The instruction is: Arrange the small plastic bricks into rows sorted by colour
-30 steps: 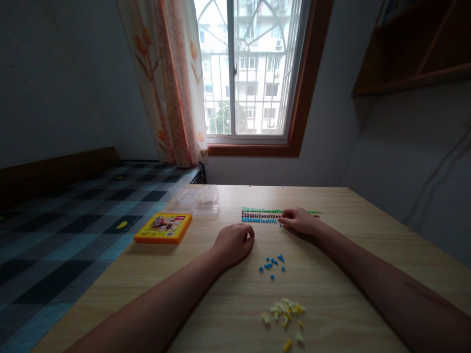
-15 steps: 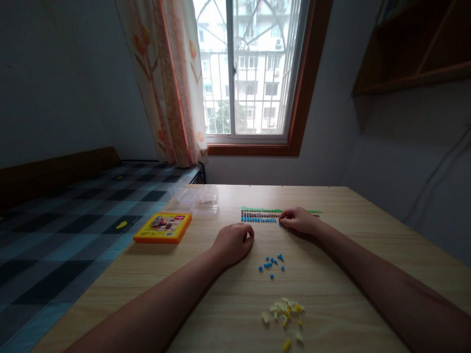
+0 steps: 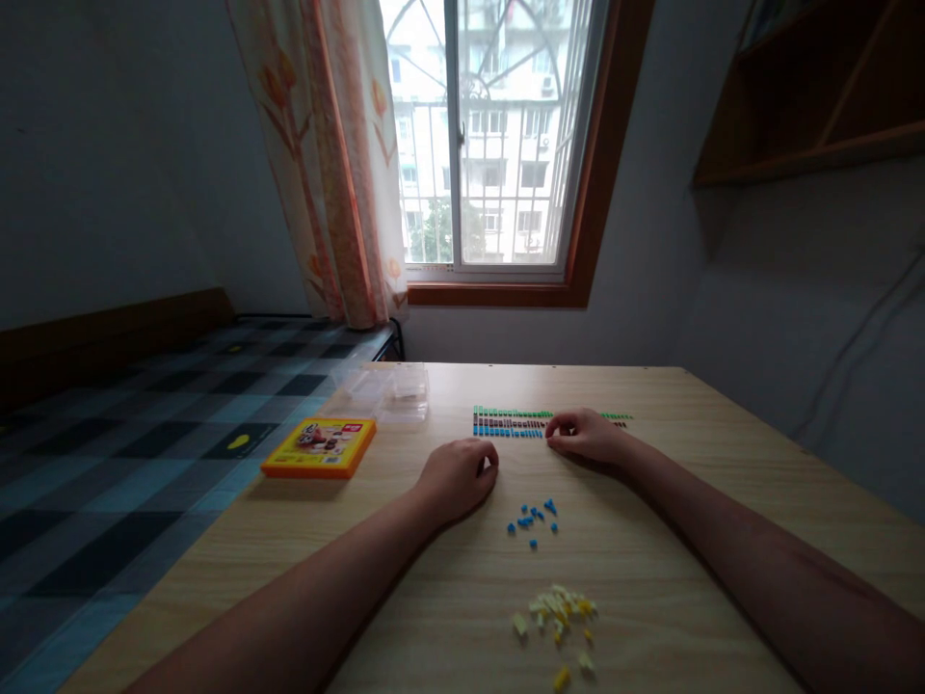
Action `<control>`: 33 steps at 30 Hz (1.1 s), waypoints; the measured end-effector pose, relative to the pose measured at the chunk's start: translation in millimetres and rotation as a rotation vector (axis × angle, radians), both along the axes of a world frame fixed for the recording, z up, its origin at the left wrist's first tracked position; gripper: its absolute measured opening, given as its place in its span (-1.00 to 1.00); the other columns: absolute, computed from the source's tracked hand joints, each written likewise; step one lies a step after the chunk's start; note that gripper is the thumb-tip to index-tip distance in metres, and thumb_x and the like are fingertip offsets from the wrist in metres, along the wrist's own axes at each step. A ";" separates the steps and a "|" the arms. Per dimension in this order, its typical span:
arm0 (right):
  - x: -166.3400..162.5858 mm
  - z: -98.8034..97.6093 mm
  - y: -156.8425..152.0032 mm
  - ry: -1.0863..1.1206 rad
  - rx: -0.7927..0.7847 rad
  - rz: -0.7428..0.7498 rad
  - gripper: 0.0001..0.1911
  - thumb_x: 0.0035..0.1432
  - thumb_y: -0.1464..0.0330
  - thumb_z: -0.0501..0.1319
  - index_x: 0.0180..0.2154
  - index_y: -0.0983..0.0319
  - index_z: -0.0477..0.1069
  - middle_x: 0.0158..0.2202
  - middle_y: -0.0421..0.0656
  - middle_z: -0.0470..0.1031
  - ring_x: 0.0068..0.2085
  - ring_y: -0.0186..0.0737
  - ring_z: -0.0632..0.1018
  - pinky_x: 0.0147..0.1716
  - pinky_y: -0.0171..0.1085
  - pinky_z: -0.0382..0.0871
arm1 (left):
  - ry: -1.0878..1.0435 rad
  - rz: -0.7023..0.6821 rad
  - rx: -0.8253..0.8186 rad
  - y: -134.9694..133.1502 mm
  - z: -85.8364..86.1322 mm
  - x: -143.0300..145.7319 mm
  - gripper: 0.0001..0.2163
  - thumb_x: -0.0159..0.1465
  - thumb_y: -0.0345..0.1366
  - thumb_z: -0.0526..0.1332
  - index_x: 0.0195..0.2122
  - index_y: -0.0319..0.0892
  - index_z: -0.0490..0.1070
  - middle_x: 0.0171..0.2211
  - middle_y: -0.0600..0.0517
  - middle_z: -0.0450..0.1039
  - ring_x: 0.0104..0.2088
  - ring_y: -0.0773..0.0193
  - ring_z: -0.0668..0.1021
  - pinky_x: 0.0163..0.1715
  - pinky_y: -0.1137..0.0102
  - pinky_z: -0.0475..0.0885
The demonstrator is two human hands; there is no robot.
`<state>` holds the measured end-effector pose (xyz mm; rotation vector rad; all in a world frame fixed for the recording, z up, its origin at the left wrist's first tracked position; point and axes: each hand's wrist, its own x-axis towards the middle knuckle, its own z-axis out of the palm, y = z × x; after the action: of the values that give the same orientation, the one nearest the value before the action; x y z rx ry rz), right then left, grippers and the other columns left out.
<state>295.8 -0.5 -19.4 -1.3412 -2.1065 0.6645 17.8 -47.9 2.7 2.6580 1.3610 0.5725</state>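
Note:
My left hand (image 3: 461,476) rests on the table with its fingers curled in and nothing visible in them. Farther right, my right hand (image 3: 584,435) pinches at the right end of a row of small blue building bricks (image 3: 506,433); the fingertips cover the small blue brick seen there a moment before. Behind that row run a brown row (image 3: 510,422) and a green row (image 3: 513,412), partly hidden by the right hand. Loose blue bricks (image 3: 527,521) lie scattered nearer me, in front of both hands. Closer still is a pile of pale and bright yellow bricks (image 3: 560,605).
An orange-and-yellow box (image 3: 319,448) lies at the table's left edge. Behind it stand clear plastic trays (image 3: 390,393). The wooden table (image 3: 694,598) reaches toward the window wall, and a bed with a checked cover (image 3: 166,434) is on the left.
My right fingertips have shifted slightly left toward the end of the blue row, and the blue brick by them is now hidden. My left hand has stayed in place.

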 end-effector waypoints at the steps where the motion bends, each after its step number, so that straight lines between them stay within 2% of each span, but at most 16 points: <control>1: 0.1 -0.5 0.6 -0.005 0.007 0.003 -0.76 0.02 0.24 0.23 -0.33 0.24 0.55 -0.57 -0.24 0.41 -0.54 -0.35 0.37 -0.50 -0.36 0.19 | 0.000 0.001 0.001 -0.1 0.0 0.1 -0.88 0.22 -0.32 0.14 -0.34 -0.10 0.48 -0.37 0.07 0.53 -0.36 0.28 0.51 -0.36 0.43 0.30; 14: -3.4 -1.1 2.6 -0.083 0.098 -0.032 -0.79 0.04 0.28 0.20 -0.35 0.23 0.56 -0.56 -0.23 0.42 -0.50 -0.32 0.39 -0.47 -0.35 0.19 | -0.008 -0.008 -0.002 0.2 0.3 0.3 -0.88 0.21 -0.32 0.13 -0.35 -0.10 0.46 -0.38 0.07 0.52 -0.37 0.29 0.49 -0.37 0.44 0.28; 33: -4.4 1.0 0.6 -0.086 0.096 -0.011 -0.76 0.07 0.26 0.18 -0.32 0.24 0.55 -0.57 -0.23 0.44 -0.52 -0.33 0.38 -0.49 -0.36 0.17 | 0.011 -0.002 0.003 -2.3 3.0 1.6 -0.87 0.22 -0.32 0.12 -0.34 -0.10 0.47 -0.37 0.07 0.53 -0.37 0.29 0.50 -0.37 0.43 0.29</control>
<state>291.4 0.1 -18.4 -1.3495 -2.1681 0.5021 19.4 -50.2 5.6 2.6680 1.3614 0.5610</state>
